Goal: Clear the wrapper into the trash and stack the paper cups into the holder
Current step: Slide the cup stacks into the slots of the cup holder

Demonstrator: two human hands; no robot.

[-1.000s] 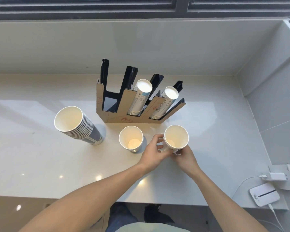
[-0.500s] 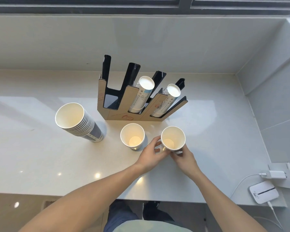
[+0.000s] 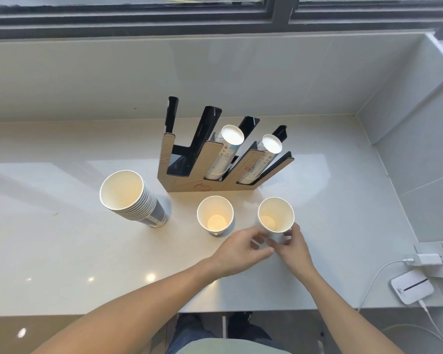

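Observation:
A white paper cup (image 3: 276, 215) stands upright at the right, in front of the cup holder (image 3: 189, 186). Both hands are at its base: my left hand (image 3: 241, 251) touches it from the left with its fingers curled, and my right hand (image 3: 293, 247) grips it from the right. A second single paper cup (image 3: 214, 215) stands to its left, untouched. Further left a tall stack of cups (image 3: 131, 198) leans on the counter. The holder's two right slots carry upside-down cup stacks (image 3: 226, 152) (image 3: 264, 159); its left slot is empty. No wrapper or trash bin is in view.
The white counter (image 3: 62, 251) ends at a wall behind and at the right. A white device (image 3: 411, 289) with a cable and a charger plug (image 3: 425, 259) lie at the near right corner. My legs show below the counter's front edge.
The right cup went down onto the counter and my hands slid from its sides to its base. The view has tilted a little.

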